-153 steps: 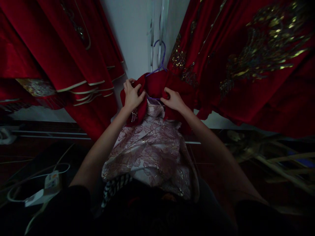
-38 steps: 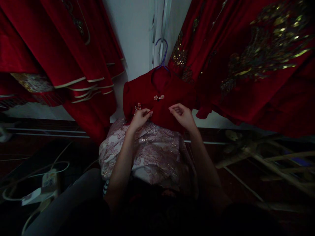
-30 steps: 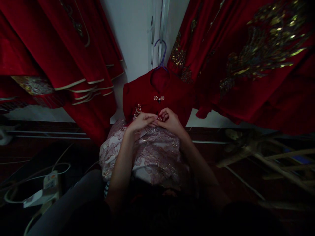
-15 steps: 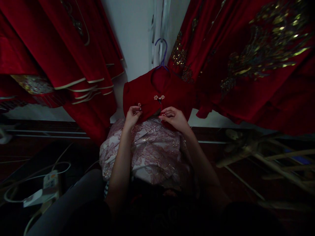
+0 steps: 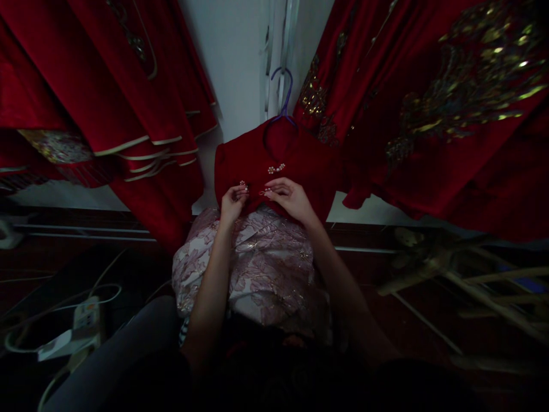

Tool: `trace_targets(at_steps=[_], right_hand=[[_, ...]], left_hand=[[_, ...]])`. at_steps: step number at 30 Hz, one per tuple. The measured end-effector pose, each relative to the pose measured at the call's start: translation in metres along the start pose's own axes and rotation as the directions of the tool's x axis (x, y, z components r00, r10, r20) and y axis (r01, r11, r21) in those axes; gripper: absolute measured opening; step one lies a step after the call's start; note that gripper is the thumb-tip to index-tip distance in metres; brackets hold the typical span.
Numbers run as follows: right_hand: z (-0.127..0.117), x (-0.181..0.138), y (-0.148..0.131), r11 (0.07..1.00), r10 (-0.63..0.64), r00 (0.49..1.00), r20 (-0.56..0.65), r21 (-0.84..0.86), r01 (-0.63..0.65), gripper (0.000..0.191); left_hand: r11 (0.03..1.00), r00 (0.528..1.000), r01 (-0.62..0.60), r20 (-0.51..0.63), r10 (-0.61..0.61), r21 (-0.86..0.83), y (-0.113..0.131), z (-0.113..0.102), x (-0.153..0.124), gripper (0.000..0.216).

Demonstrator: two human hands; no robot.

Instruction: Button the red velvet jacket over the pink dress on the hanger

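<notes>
A small red velvet jacket point(image 5: 257, 157) hangs on a purple hanger point(image 5: 283, 94) over a pink and gold brocade dress point(image 5: 261, 269). A pearl clasp point(image 5: 276, 168) below the collar is fastened. My left hand point(image 5: 233, 201) pinches a second pearl clasp point(image 5: 244, 185) at the jacket's left front. My right hand point(image 5: 290, 198) lies curled on the red cloth just to its right, fingertips pointing toward that clasp and pressing the fabric edge.
Red embroidered gowns hang on the left point(image 5: 107, 86) and right point(image 5: 429, 103) against a white wall point(image 5: 235, 57). A power strip with white cables point(image 5: 81, 320) lies on the dark floor at the lower left. Wooden chair legs point(image 5: 472, 280) stand at the right.
Five seconds ago both hands were up at the jacket's collar. They dropped below the fastened clasp, met in the middle, and now the right hand has slid left toward the second clasp.
</notes>
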State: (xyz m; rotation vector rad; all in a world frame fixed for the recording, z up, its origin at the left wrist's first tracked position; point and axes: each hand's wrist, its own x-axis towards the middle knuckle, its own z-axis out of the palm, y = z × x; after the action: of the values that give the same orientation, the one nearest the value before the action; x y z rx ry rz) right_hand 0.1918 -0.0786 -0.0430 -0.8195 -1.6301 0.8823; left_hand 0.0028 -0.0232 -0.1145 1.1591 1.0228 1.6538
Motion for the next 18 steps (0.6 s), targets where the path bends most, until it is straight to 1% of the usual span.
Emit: trace_targets(at_steps=[2,4,7,11,14,18], right_hand=[[0.016,0.014,0.019,0.998,-0.002,1.0,-0.03,-0.067,0.0,0.017],[0.029,0.026,0.037,0.99,-0.031,0.997,-0.066,-0.138,0.022,0.014],[0.04,0.036,0.053,0.976,-0.045,0.995,-0.094,-0.218,0.024,0.01],[0.046,0.039,0.057,0.96,-0.037,0.995,-0.088,-0.279,0.011,0.007],[0.05,0.037,0.055,0.942,-0.042,0.996,-0.081,-0.337,0.012,0.008],[0.055,0.034,0.051,0.898,-0.051,0.994,-0.098,-0.44,0.003,0.009]], left_hand=[[1.0,1.0,0.002,-0.01,-0.002,0.005,0.0,0.0,-0.001,0.031],[1.0,1.0,0.005,-0.021,-0.005,0.016,0.001,-0.001,-0.001,0.032],[1.0,0.999,0.021,-0.027,-0.02,0.019,0.002,-0.002,-0.002,0.034],[1.0,0.999,0.008,-0.033,-0.008,0.007,0.001,-0.001,-0.003,0.035],[0.999,0.999,-0.029,-0.038,0.03,0.018,0.001,0.002,-0.004,0.035],[0.995,0.993,-0.076,-0.083,0.082,0.066,0.001,0.005,-0.005,0.032]])
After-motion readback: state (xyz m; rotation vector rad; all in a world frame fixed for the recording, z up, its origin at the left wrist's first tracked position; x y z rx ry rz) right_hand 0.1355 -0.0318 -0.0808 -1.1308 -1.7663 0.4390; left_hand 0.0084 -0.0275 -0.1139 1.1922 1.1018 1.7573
